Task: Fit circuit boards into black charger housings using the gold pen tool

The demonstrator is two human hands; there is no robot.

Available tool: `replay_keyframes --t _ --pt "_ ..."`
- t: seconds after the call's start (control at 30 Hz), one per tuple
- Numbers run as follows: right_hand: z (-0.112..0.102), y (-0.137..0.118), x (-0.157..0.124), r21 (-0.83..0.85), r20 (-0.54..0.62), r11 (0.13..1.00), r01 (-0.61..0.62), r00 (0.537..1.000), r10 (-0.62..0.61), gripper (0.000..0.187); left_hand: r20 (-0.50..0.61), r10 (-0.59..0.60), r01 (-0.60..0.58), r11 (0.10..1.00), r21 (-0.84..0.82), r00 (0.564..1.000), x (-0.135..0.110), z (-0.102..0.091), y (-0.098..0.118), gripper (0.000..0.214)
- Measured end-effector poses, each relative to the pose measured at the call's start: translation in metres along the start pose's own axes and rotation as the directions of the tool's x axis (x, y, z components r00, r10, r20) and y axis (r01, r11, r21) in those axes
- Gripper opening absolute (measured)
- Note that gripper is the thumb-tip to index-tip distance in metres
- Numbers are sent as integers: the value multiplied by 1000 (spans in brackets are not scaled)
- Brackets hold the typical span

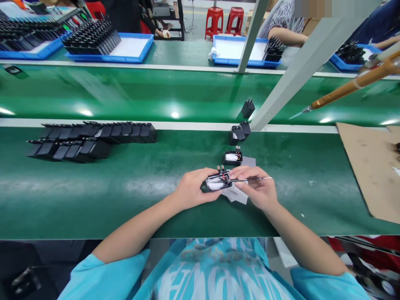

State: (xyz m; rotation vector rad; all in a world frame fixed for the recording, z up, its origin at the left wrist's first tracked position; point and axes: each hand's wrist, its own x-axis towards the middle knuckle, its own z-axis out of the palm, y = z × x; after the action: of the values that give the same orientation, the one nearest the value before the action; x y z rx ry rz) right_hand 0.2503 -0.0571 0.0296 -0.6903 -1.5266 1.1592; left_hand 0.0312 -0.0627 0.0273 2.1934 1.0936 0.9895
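My left hand [195, 187] is closed around an open black power adapter housing [204, 185]. A white block and some coloured wires show inside it, and metal prongs stick up at its far side. My right hand [258, 189] pinches thin metal tweezers [264, 178], held almost level, their tips over the open housing. Its fingertips are close to the housing's right end. Beneath both hands lies a crumpled piece of white paper [236, 195]. Just beyond, another open adapter housing [232, 157] with a white block inside rests on the green bench, beside a flat grey piece [249, 161].
Rows of black adapters [125, 132] stand at the left. Several more adapters [239, 132] sit near the grey post [281, 91]. A brown-handled tool [353, 85] hangs at upper right, above cardboard [368, 175]. Across the divider are blue trays [142, 50] and people at work.
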Motion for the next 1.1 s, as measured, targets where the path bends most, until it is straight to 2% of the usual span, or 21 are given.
replay_keyframes --t 0.4,0.67,0.97,1.1 --pt "2 1 -1 -43 12 997 67 998 -67 29 21 -24 23 1000 14 1000 -1 0 0 35" --pt "-1 0 0 -86 67 990 111 992 -105 28 -28 56 -55 998 26 998 0 -1 0 34" --pt "-9 1 2 -10 118 1000 28 993 -26 24 -10 43 -42 999 19 999 1 -3 -1 33" --pt "-18 -3 6 -19 155 994 109 982 -105 31 -9 50 -50 999 17 999 2 -4 -1 34"
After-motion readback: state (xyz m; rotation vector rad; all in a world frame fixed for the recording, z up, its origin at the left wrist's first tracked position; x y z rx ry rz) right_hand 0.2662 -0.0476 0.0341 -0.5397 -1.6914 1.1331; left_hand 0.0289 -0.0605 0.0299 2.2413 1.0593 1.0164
